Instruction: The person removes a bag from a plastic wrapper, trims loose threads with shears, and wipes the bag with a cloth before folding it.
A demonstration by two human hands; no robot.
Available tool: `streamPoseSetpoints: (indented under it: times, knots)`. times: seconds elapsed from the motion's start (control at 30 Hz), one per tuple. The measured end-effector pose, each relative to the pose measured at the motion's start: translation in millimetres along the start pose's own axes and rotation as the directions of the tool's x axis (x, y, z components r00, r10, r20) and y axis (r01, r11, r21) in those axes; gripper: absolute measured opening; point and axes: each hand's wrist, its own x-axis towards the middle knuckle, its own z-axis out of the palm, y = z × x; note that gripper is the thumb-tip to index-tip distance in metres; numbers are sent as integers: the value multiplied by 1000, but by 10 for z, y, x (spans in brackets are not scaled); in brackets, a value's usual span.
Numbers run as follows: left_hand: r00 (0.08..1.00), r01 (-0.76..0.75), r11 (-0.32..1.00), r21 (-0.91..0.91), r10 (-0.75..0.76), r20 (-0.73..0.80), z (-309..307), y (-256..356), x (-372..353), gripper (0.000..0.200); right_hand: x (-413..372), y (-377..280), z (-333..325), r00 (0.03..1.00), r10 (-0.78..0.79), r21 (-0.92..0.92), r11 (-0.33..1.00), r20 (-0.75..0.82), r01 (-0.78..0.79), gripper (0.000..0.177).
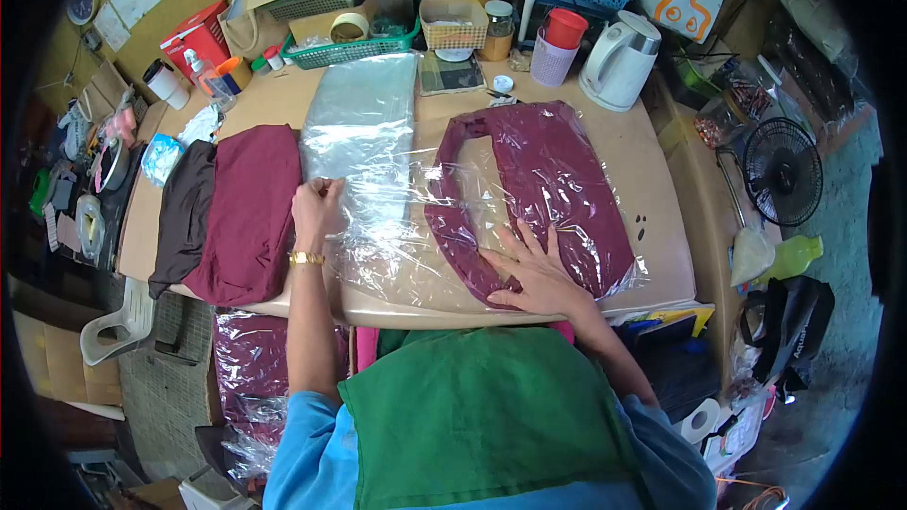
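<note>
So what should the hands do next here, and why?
Probably the left hand should pull the clear plastic it pinches over toward the maroon garment: that end lies loose and wrinkled, and the right hand lies flat on the garment, pinning it.

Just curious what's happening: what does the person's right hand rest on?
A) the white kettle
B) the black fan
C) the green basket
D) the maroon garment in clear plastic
D: the right hand lies flat, fingers spread, on the maroon garment inside the clear plastic bag.
</note>
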Motion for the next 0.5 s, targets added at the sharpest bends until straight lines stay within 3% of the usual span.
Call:
streamPoseSetpoints:
  times: [0.03, 0.1, 0.13, 0.2, 0.23, 0.33, 0.37, 0.43, 0.5]
  knots:
    - [1000, 5, 1000, -2, -5, -3, -15, -146, 110, 49, -11, -11, 7, 1000, -4, -3, 1000, 3, 4, 80]
    - [976, -42, 988, -146, 9, -216, -96, -267, 242, 36, -14, -21, 10, 1000, 25, 3, 1000, -11, -25, 81]
    - [976, -38, 989, -145, 5, -219, -131, -267, 221, 36, -19, -26, 13, 1000, 20, 2, 1000, -8, -20, 81]
    - [908, -55, 996, -68, 22, -418, -295, -225, 162, 44, -7, -36, 12, 999, 22, 6, 1000, -26, -22, 81]
    - [906, -50, 997, -65, 18, -423, -409, -150, 92, 44, -7, -40, 25, 1000, 15, 7, 1000, -24, -14, 81]
    - [968, 138, 988, 74, -119, -221, -612, 161, -265, 67, 6, -43, 15, 999, 2, -15, 1000, -39, -2, 81]
    - [988, 108, 994, 18, -105, -115, -528, 182, -365, 71, 9, -72, -16, 1000, 19, -9, 1000, -24, -19, 79]
    - [999, -35, 991, 132, 35, 4, -329, 356, -652, 77, 22, -84, -18, 1000, 27, -4, 1000, -3, -27, 77]
    - [995, -29, 999, 17, 27, 96, -165, 272, -667, 84, 19, -51, 15, 1000, 30, 18, 999, -1, -30, 77]
